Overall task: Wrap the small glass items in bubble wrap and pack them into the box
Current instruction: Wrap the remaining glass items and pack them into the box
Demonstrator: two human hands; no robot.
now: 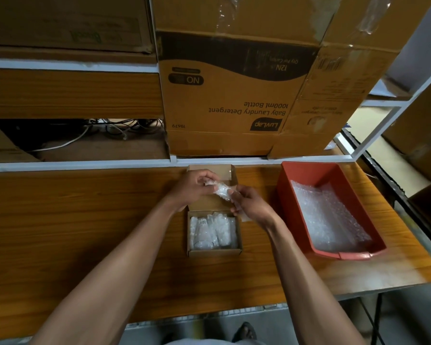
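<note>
Both hands, left hand (pixel 194 186) and right hand (pixel 250 204), pinch a bubble-wrapped bundle (pixel 222 191) over the open box (pixel 213 251), red tray (pixel 286 185) just right, bare counter (pixel 85 207) left.

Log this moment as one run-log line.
step: wrapping | left hand: holds bundle | right hand: holds bundle | box: open, wrapped items inside | bin: bubble wrap

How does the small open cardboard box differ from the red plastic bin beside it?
The small open cardboard box is brown, with a lid flap folded back; the red plastic bin is larger and has no lid. The box holds glass items with bubble wrap, the bin only loose bubble wrap sheets. Both sit on the wooden table.
</note>
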